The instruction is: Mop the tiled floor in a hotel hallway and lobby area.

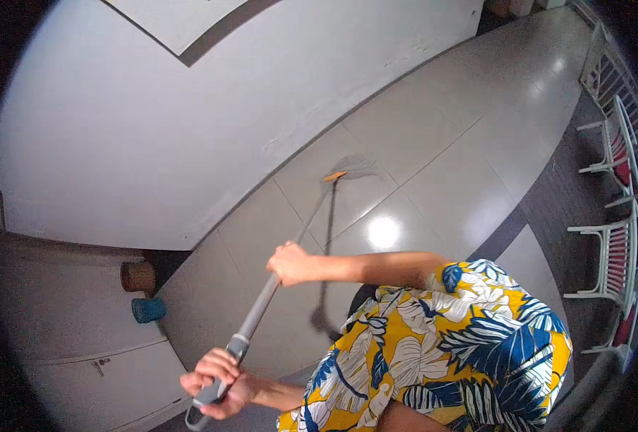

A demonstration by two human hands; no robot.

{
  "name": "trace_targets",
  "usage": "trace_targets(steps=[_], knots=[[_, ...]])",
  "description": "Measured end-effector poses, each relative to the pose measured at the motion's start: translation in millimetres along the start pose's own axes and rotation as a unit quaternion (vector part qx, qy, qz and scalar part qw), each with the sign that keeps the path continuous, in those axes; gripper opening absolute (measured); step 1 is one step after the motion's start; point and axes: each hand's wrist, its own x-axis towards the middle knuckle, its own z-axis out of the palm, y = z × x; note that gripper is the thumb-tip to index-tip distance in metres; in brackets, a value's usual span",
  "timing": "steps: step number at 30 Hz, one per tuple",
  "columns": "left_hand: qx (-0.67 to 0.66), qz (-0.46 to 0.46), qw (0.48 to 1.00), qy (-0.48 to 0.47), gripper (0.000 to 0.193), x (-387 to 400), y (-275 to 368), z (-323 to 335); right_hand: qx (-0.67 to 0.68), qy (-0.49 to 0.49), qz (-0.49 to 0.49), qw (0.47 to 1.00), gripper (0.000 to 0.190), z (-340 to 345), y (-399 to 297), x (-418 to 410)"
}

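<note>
A mop point(259, 309) with a long grey pole slants across the view. My right hand point(292, 264) is closed around the middle of the pole. Lower down, my left hand point(216, 380) grips the grey handle near its end, where a hanging loop sticks out. At the far end, an orange connector point(335, 176) joins the pole to grey mop strands point(358, 166), which lie blurred on the shiny tiled floor point(432, 135) close to the wall. A patterned yellow, blue and white garment covers my upper arms and body.
A white wall point(135, 135) borders the floor along the upper left. White chairs with red parts point(616, 259) stand at the right, below a white railing point(616, 81). At the left are a brown woven basket point(138, 276), a blue basket point(149, 310) and a white cabinet point(119, 383).
</note>
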Motion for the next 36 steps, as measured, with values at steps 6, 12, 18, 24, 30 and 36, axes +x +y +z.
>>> trace_targets(steps=[6, 12, 18, 24, 30, 36], knots=[[0.134, 0.050, 0.990, -0.008, 0.044, -35, 16, 17, 0.067, 0.035, -0.095, 0.993, 0.013, 41, -17, 23], [0.182, 0.058, 0.981, -0.033, 0.054, -56, 2, 34, 0.084, 0.081, -0.147, 0.982, 0.008, 59, -16, 27], [0.142, 0.119, 0.982, -0.022, 0.060, -36, 10, 34, 0.067, 0.057, -0.116, 0.989, 0.007, 29, -16, 12], [-0.070, 0.090, 0.977, -0.182, 0.055, -17, 11, 32, 0.028, 0.102, -0.044, 0.993, 0.007, -2, 14, -28], [-0.163, 0.084, 0.968, -0.174, 0.054, -45, -41, 50, -0.045, 0.111, 0.018, 0.993, 0.013, -14, 75, -71], [-0.183, 0.141, 0.923, -0.307, 0.048, -17, -30, 68, 0.018, 0.131, 0.000, 0.991, 0.015, -27, 59, -77]])
